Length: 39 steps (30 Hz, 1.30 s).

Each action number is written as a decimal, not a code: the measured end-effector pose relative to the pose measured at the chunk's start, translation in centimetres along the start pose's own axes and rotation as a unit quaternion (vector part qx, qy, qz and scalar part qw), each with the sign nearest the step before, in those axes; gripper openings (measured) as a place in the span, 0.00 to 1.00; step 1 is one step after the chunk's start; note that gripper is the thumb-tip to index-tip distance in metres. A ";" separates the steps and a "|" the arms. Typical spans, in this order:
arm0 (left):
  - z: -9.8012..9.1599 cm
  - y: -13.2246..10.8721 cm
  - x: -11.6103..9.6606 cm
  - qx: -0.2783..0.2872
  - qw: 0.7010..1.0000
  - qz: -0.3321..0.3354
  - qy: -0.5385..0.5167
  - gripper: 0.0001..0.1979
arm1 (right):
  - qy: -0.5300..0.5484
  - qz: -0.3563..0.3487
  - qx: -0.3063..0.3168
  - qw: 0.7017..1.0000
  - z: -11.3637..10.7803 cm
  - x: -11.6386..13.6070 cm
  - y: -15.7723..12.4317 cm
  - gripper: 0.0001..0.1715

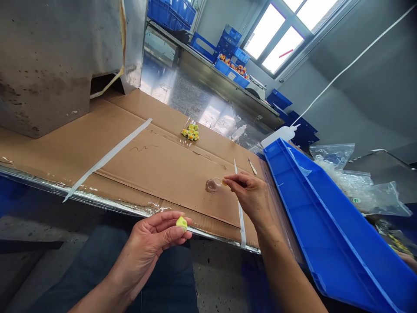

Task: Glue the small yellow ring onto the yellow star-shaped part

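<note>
Cardboard-covered worktop (146, 161) across the middle, crossed by a strip of white tape (107, 158). Blue bin (325, 230) at the right edge, tilted, with clear plastic bags (355, 182) just beyond. Left hand (153, 243) low over the lap, thumb and fingers pinching a small yellow piece (181, 223). Right hand (250, 191) over the cardboard, fingertips pressed on a tiny orange bit (224, 181) beside a small clear cup (211, 185). Farther back, a little heap of yellow pieces (190, 132).

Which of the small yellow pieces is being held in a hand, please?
The single yellow piece pinched in the left hand; the other yellow pieces lie clustered far up the cardboard, untouched.
</note>
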<state>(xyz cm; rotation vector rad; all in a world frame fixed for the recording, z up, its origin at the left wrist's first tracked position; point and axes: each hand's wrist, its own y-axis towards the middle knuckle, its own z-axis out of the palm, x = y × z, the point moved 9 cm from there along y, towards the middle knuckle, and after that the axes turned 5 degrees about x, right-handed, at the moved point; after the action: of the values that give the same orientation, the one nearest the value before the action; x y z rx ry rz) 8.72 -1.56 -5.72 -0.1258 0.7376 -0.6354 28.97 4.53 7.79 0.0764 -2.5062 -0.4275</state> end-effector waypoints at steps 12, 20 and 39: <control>-0.4 0.2 0.5 -0.002 1.000 -0.005 -0.009 0.12 | 0.128 0.043 -0.040 0.990 -0.6 -0.5 0.1 0.05; -0.5 0.1 0.5 -0.015 1.000 0.003 -0.016 0.12 | 0.271 0.090 -0.062 0.956 -0.5 -1.0 -0.3 0.06; 0.3 -0.9 1.0 -0.016 0.994 0.012 -0.108 0.16 | 0.629 0.227 0.067 0.740 5.7 5.2 -8.3 0.12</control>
<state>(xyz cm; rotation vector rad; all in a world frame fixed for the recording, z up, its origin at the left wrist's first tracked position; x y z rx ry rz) 9.07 -2.87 -5.78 -0.2105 0.5387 -0.5764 21.12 -2.48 3.54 -0.1508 -1.1164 0.0604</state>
